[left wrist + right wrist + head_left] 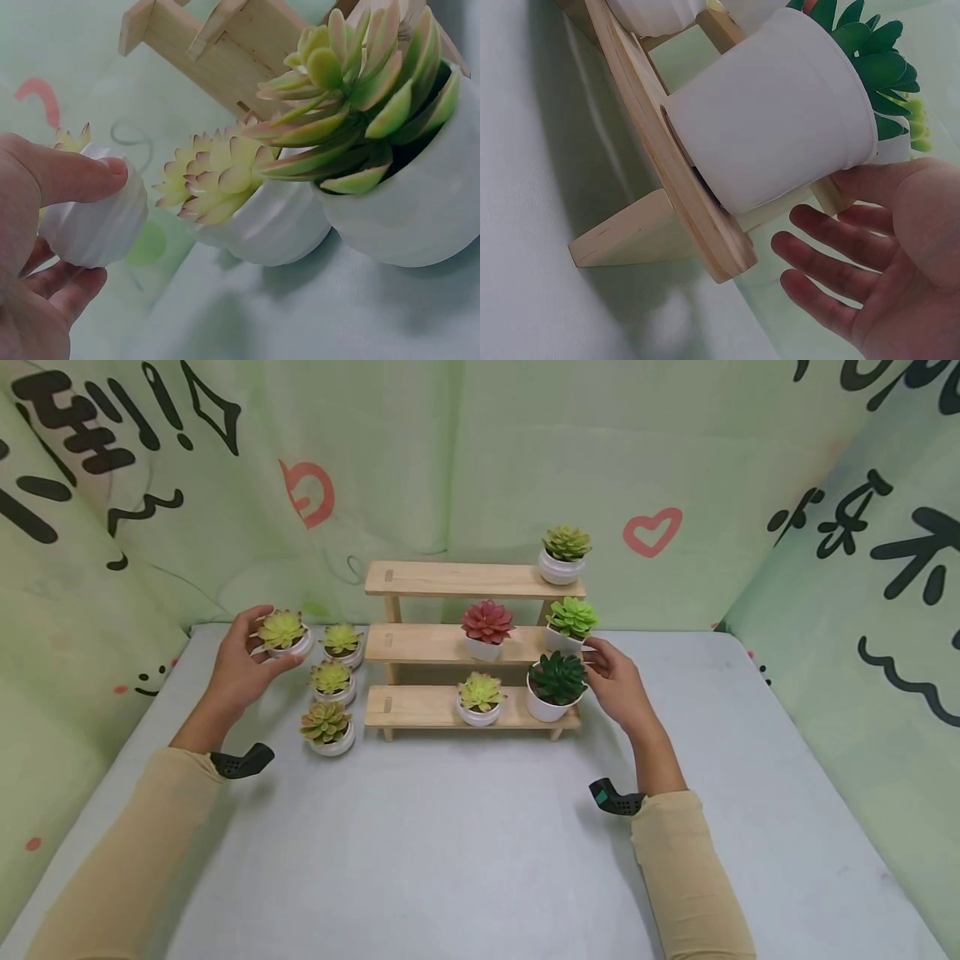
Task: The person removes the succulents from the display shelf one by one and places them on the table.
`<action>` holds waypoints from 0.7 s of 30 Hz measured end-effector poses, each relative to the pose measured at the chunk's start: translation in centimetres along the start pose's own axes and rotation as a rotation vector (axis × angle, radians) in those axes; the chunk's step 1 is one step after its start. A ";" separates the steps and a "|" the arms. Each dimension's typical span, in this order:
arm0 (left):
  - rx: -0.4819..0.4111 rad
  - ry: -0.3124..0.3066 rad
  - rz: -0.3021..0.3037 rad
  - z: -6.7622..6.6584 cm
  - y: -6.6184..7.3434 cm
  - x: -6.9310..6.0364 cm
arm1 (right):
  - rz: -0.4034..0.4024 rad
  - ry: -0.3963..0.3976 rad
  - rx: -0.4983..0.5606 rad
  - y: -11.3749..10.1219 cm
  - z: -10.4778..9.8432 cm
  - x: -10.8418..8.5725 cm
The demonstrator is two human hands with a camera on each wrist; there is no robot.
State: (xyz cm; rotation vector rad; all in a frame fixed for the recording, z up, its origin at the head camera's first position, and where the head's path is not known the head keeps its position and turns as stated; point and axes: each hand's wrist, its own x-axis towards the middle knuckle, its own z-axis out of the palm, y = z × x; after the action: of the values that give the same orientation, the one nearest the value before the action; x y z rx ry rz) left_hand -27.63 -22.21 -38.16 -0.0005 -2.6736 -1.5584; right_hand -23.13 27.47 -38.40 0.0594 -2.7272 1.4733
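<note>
My left hand (pixel 242 656) grips a small white pot holding a yellow-green succulent (pixel 281 630). In the left wrist view, the thumb presses one side of the ribbed white pot (pixel 97 217) and fingers lie beneath it. At the right end of a three-tier wooden stand (pixel 427 646), my right hand (pixel 615 681) is beside a dark green succulent (pixel 557 679) on the bottom tier. Its fingers are loosely bent and hold nothing; the thumb is at the white pot's (pixel 772 112) rim, though contact is unclear. A bright green succulent (pixel 572 618) stands just above on the middle tier.
Left of the stand, three potted succulents stand in a column, the nearest with reddish-tipped leaves (pixel 326 723). A red succulent (pixel 487 622) is on the middle tier, a yellow-green one (pixel 481 692) on the bottom and another (pixel 566 545) on top. Printed cloth surrounds the white table (pixel 450 843).
</note>
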 end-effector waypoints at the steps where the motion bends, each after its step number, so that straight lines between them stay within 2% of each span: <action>1: 0.001 -0.001 -0.002 0.0 0.0 0.0 | 0.000 0.000 -0.003 0.0 0.0 0.0; 21: 0.004 -0.015 0.005 0.1 -0.9 0.3 | 0.013 0.000 0.012 -0.4 -0.1 -0.3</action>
State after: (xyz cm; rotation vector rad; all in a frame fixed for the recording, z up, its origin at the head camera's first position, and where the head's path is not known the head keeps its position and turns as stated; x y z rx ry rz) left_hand -28.01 -22.56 -39.01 -0.0196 -2.6857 -1.5582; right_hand -22.86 27.34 -38.08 0.0418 -2.7249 1.4930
